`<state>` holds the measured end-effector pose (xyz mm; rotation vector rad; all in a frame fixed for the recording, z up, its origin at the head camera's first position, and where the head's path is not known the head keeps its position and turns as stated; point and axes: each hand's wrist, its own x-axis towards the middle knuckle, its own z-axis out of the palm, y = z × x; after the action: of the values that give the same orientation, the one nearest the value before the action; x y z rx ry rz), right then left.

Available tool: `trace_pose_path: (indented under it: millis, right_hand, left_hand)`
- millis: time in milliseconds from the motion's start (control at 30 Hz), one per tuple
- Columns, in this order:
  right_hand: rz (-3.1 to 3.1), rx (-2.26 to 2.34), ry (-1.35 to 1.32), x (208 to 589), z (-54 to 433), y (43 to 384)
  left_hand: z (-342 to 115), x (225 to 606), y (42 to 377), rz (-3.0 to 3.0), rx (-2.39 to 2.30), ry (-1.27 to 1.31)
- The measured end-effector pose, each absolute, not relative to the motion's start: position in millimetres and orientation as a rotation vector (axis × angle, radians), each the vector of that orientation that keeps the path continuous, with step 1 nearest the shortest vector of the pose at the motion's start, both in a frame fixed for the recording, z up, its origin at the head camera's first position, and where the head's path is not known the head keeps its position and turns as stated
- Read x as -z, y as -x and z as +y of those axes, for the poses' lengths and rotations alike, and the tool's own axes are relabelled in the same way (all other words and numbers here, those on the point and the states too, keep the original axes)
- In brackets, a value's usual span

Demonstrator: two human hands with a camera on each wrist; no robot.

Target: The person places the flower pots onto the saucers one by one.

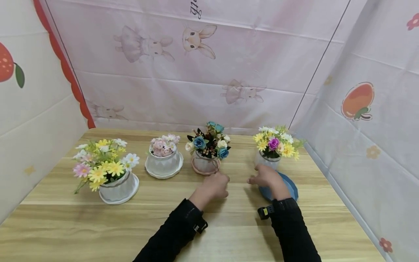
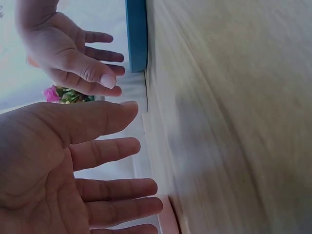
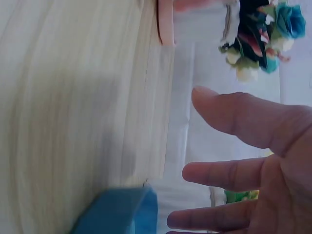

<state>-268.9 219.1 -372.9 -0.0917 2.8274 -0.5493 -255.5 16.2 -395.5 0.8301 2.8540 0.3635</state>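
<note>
My left hand point(image 1: 214, 185) is in front of a white pot point(image 1: 204, 163) of blue and cream roses point(image 1: 209, 142), which stands on a pink saucer point(image 1: 196, 168). In the left wrist view its fingers point(image 2: 117, 190) are stretched out, holding nothing. My right hand point(image 1: 268, 179) hovers by a blue saucer point(image 1: 290, 185) and overlaps part of it in the head view. Its thumb and fingers point(image 3: 219, 174) are spread, with nothing between them. Just behind the blue saucer is a white pot point(image 1: 266, 160) of yellow, white and purple flowers point(image 1: 276, 142).
Over on the left, a white pot point(image 1: 116, 187) of yellow and white daisies stands on a white saucer point(image 1: 134, 189). Between it and the roses, a pot point(image 1: 163, 163) of pink flowers sits on a scalloped white saucer point(image 1: 157, 175). Printed cloth walls point(image 1: 203, 65) enclose the wooden table point(image 1: 82, 225).
</note>
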Motion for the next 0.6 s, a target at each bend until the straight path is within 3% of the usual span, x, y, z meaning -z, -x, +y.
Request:
trace_pose_path:
  millis: [600]
  right_hand:
    - [2.736, 0.738, -0.079, 369, 264, 270]
  left_hand:
    - [56, 401, 249, 2.790, -0.411, -0.878]
